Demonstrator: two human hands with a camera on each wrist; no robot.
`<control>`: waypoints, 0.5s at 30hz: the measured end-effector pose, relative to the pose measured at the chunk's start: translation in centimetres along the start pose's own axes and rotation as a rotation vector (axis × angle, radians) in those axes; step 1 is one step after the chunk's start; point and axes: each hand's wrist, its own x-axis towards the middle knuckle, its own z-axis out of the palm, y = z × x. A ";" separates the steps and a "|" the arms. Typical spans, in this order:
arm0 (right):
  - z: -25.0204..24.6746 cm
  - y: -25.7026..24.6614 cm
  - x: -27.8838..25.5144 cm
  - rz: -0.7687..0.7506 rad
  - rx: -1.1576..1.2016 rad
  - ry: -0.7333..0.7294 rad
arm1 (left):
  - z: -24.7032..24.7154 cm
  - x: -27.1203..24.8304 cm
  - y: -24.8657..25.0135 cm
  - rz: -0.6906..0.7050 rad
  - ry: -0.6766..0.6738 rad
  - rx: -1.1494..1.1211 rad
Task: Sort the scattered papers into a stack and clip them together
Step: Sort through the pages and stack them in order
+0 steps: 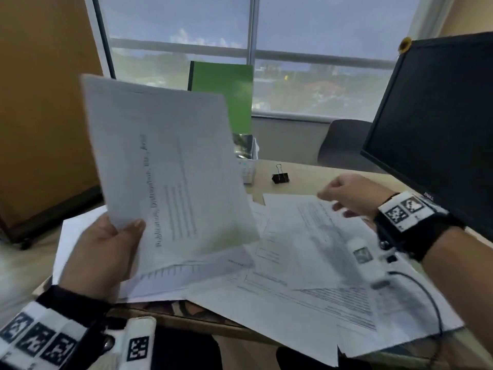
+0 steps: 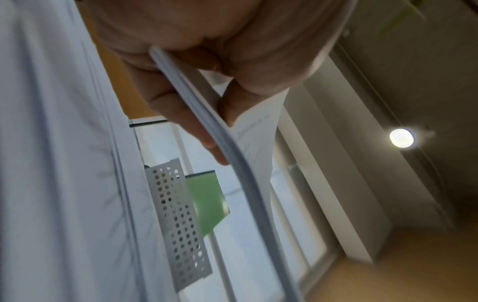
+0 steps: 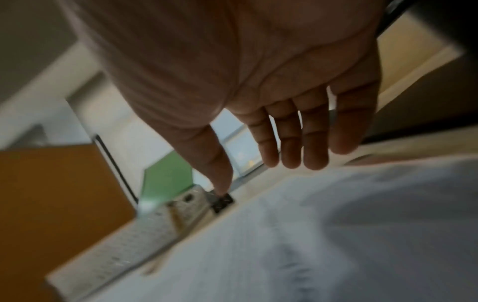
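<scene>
My left hand (image 1: 125,233) holds a thin sheaf of printed papers (image 1: 170,166) raised and tilted above the desk, thumb on the front and fingers behind. In the left wrist view the thumb and fingers (image 2: 196,126) pinch the sheaf's edge (image 2: 240,163). Several loose sheets (image 1: 293,263) lie overlapping on the desk, some hanging over the near edge. My right hand (image 1: 344,198) hovers just above the sheets at the right, fingers relaxed (image 3: 292,143) and holding nothing. A black binder clip (image 1: 280,177) stands on the desk beyond the papers, also visible past the thumb tip as the clip (image 3: 222,202).
A dark monitor (image 1: 440,129) stands at the right. A green folder (image 1: 224,94) rises from a white perforated organizer (image 1: 246,166) behind the papers. A dark chair (image 1: 344,140) sits past the desk and an orange partition (image 1: 45,102) bounds the left.
</scene>
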 end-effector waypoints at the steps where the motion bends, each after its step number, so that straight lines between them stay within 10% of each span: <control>1: -0.9 1.4 0.8 0.090 -0.138 -0.019 | -0.7 0.4 -0.2 0.014 0.029 0.000; 6: -1.3 4.5 1.1 0.333 -0.457 -0.091 | -2.7 2.4 -1.5 -0.043 0.185 -0.109; 15: -0.6 4.8 1.9 0.361 -0.452 -0.124 | -0.8 2.5 -2.1 -0.105 0.019 -0.337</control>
